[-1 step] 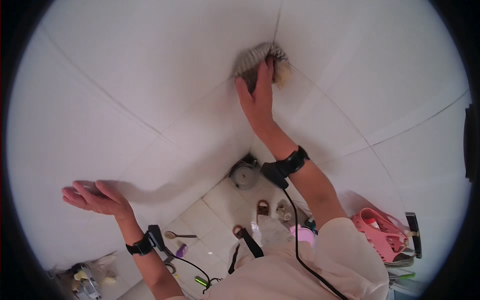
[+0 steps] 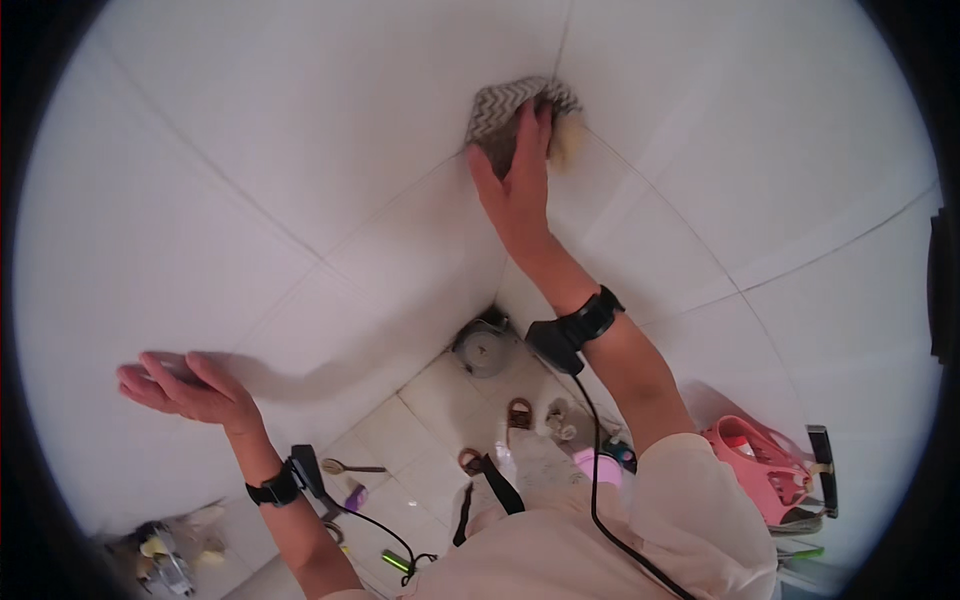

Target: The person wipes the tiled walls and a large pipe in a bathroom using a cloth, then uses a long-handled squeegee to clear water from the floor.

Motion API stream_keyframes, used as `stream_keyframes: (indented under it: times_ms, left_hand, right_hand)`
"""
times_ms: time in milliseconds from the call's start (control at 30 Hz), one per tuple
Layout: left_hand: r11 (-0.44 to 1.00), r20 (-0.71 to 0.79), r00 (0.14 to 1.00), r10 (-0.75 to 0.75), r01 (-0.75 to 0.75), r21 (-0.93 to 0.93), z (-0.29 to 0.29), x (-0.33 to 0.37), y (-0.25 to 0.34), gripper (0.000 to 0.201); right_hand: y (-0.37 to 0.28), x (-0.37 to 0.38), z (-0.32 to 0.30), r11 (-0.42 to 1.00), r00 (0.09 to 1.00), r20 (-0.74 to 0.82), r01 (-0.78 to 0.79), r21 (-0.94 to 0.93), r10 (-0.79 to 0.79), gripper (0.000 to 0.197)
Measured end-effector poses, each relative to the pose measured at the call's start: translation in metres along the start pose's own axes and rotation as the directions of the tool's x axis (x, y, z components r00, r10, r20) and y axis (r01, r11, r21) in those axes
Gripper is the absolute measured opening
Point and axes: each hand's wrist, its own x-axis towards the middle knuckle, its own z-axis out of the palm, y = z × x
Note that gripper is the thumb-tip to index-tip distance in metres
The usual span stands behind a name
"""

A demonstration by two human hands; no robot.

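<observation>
One right hand (image 2: 516,192): was gripping a zigzag rag (image 2: 500,108)
Left hand (image 2: 195,392): was free, just kinda loose
Wall (image 2: 340,180): sat behind both

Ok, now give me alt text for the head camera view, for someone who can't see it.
A person's right hand spreads over a gray-and-white zigzag cloth against a white tiled wall. The open left hand is out at lower left; below are brown sandals on a tiled floor, and a pink basket is at lower right.
</observation>
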Motion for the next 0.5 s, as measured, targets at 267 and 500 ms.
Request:
stream_keyframes:
  times_ms: [267,500]
  left_hand:
    - [0.999,-0.043,0.999,0.032,-0.033,-0.026,-0.008,0.006,0.000,0.043]
    - [0.995,-0.021,0.999,0.047,-0.049,-0.089,-0.003,-0.009,0.003,0.040]
  right_hand:
    - [0.061,-0.088,0.029,0.961,0.999,-0.040,0.004,-0.277,-0.015,0.056]
    - [0.116,-0.199,0.047,0.726,0.677,0.291,-0.678,-0.110,0.676,0.047]
